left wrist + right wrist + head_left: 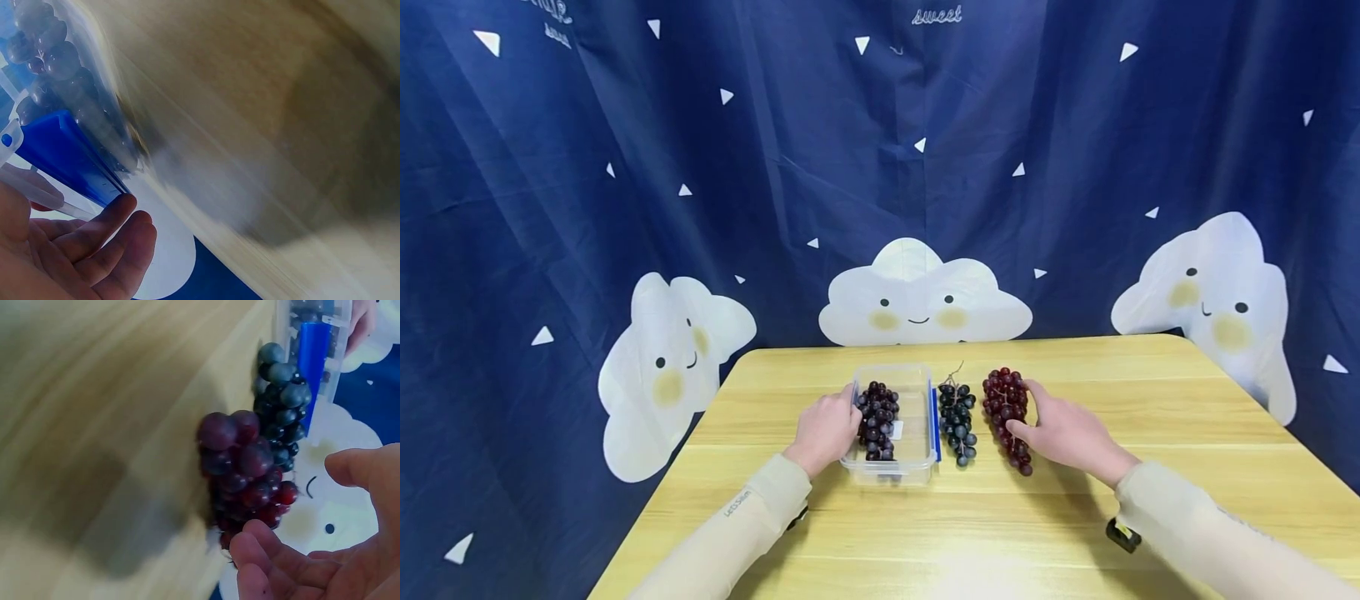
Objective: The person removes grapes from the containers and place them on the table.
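Note:
A clear plastic container (916, 421) with blue side latches stands near the middle of the table, a bunch of dark purple grapes (877, 414) inside along its left part. My left hand (827, 427) grips the container's left rim; in the left wrist view its fingers are by the blue latch (69, 153). Right of the container lies a bunch of blackish grapes (958, 419) with a thin stem. Farther right is a bunch of red grapes (1004, 407). My right hand (1067, 432) is around its right side, thumb and fingers spread apart; whether the fingertips touch it I cannot tell.
The light wooden table (955, 533) reaches back to a dark blue curtain (790, 167) with white clouds and triangles. The blackish grapes lie close between the container's right latch and the red bunch.

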`<move>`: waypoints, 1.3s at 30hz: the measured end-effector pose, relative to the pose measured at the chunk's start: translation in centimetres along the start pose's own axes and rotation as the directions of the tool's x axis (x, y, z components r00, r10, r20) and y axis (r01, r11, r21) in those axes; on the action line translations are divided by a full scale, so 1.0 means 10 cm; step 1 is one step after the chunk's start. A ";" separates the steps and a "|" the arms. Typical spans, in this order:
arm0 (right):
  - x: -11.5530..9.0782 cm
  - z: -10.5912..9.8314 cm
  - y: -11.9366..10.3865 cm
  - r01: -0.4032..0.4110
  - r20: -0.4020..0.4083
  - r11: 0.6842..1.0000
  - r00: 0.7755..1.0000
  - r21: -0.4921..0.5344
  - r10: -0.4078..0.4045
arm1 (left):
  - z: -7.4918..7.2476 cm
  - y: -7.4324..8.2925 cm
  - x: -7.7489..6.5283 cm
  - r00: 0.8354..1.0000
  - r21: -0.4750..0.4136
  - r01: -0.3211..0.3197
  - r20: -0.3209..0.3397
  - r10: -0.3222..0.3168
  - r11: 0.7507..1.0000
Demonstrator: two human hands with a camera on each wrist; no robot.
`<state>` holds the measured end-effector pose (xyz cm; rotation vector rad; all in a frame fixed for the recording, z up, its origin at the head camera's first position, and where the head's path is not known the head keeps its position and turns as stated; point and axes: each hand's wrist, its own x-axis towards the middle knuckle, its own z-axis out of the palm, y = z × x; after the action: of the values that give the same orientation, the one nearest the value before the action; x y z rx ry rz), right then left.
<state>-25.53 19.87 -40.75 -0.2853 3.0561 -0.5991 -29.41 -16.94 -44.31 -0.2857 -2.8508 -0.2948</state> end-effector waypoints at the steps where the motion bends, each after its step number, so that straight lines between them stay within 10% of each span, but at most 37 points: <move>1: 0.00 -0.02 -0.02 0.002 -0.001 1.000 1.000 -0.005 -0.002 | 0.00 0.00 0.00 1.000 0.002 0.000 -0.001 0.000 1.000; 39: 0.44 0.03 -1.16 0.157 0.092 0.982 0.982 0.103 -0.166 | -0.06 0.02 -0.03 0.999 -0.026 0.031 0.032 -0.030 0.999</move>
<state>-27.76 8.37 -36.57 -0.5481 2.9166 -0.7118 -28.96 -16.92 -43.79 -0.2543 -2.8869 -0.3379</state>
